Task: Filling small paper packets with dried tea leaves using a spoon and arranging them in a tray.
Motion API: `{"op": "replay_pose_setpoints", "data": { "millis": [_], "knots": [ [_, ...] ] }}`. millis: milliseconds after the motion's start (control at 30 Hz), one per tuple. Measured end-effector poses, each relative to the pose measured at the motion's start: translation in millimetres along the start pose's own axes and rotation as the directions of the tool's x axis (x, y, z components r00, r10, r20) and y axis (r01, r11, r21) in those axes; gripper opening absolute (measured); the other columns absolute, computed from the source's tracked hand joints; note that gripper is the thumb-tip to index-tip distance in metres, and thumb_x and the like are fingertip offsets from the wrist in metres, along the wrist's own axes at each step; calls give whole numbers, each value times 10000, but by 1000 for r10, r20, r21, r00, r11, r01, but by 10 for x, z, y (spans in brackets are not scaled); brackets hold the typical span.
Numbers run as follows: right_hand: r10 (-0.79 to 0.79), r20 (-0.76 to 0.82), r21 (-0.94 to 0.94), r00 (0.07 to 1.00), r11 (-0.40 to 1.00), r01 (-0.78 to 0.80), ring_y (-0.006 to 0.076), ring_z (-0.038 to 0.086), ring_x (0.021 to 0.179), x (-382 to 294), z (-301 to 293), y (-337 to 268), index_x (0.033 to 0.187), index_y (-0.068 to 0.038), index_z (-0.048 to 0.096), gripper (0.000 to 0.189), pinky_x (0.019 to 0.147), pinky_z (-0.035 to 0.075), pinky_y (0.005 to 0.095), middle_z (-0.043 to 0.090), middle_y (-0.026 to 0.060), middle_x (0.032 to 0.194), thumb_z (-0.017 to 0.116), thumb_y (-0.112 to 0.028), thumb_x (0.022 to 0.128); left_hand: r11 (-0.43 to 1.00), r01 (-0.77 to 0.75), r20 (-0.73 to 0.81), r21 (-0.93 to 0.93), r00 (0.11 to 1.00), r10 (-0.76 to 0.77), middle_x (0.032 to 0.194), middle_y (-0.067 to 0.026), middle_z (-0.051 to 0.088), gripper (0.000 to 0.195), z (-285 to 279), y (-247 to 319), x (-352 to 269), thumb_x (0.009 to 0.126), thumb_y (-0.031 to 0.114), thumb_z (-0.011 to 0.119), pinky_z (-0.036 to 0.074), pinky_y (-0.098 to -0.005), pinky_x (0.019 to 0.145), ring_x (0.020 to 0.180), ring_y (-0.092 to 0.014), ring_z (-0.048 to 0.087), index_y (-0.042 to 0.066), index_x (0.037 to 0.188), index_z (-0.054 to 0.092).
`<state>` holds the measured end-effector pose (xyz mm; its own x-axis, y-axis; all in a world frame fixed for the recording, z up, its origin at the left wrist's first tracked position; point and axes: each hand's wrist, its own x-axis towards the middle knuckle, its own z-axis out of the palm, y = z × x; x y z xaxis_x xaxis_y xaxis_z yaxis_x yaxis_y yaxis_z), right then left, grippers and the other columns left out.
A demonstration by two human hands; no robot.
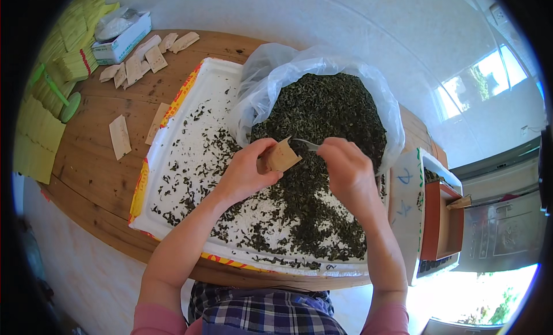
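My left hand (255, 164) grips a small brown paper packet (284, 155), its top edge parted and facing up and right. In my right hand (349, 162) is a metal spoon (306, 142), its tip right by the packet's mouth. Whether the spoon carries anything is too small to tell. Beneath and behind both hands, a clear plastic bag (270, 91) lies spread, heaped with dark dried leaves (332, 102) that look like tea. The bag sits on a white foam tray (211, 84), over which more leaves are scattered.
Filled-looking paper packets (134, 69) lie at the upper left of the wooden table (93, 140), with one packet (120, 137) nearer. Beside them are a white box (125, 39), a green plastic tool (65, 99) and yellow paper sheets (39, 136). A reddish-brown box (443, 222) rests on a foam box (406, 210) at right.
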<state>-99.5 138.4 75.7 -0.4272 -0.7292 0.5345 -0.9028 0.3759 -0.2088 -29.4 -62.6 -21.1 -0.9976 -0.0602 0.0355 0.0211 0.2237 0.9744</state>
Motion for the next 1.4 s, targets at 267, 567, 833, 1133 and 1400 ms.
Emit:
{"op": "replay_pose_setpoints", "data": {
  "millis": [267, 567, 833, 1133, 1400],
  "knots": [
    [-117, 50, -167, 992, 978, 123, 279, 619, 806, 43, -145, -230, 921, 14, 621, 284, 704, 493, 389, 634, 111, 937, 612, 113, 654, 999, -30, -16, -40, 999, 30, 1223, -111, 597, 639, 15, -60, -17, 745, 102, 778, 503, -342, 946, 1133, -185, 581, 32, 1313, 495],
    [-135, -96, -187, 986, 976, 115, 278, 618, 806, -17, -192, -187, 906, 39, 601, 268, 711, 489, 386, 602, 138, 945, 612, 76, 641, 994, -17, -13, -112, 1000, 15, 1239, -99, 571, 648, 23, -107, 15, 742, 61, 761, 472, -341, 993, 1149, -177, 564, 37, 1321, 472],
    [-1, -193, -59, 981, 998, -10, 300, 636, 758, -106, -66, -73, 913, 11, 647, 236, 674, 523, 342, 663, 148, 943, 606, 162, 735, 989, -38, -29, -142, 999, 34, 1193, -102, 587, 629, 51, -135, 23, 731, 54, 764, 453, -323, 981, 1122, -194, 573, 37, 1293, 481],
    [369, -103, -126, 924, 916, -380, 206, 694, 787, -489, 456, 971, 934, 14, 637, 88, 655, 515, 299, 678, 131, 852, 583, 44, 870, 988, -50, -36, -148, 998, 45, 1205, -117, 576, 626, 52, -105, 47, 735, 74, 756, 451, -325, 974, 1129, -196, 565, 7, 1290, 474],
    [738, 14, 407, 675, 612, -678, 106, 664, 762, -294, 286, 736, 948, -4, 656, 72, 684, 491, 226, 680, 50, 791, 595, 2, 909, 991, -12, -11, -131, 1000, 10, 1256, -127, 551, 663, 21, -87, 31, 742, 67, 753, 459, -338, 985, 1164, -192, 550, 5, 1324, 442]
  ]
}}
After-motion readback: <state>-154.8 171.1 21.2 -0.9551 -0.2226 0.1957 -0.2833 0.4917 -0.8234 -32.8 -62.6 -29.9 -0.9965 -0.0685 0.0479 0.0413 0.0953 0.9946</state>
